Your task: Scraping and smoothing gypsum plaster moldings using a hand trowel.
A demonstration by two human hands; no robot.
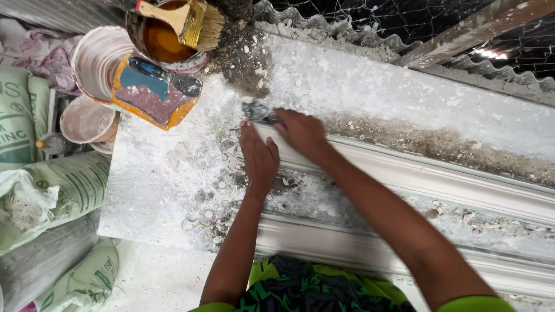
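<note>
Hands close together at the end of a long white plaster moulding (439, 179) on a dusty white surface (156, 185). Right hand (302, 132) closed around a small dark tool (258, 111), pressed at the moulding end. Left hand (258, 157) flat and open, fingers together, resting on the surface just beside the right one. Further back, a tin (159, 37) of brown liquid with a brush (193, 22) across its rim, next to a paint-stained orange tray (153, 92). Green sacks (52, 190) at the left edge.
</note>
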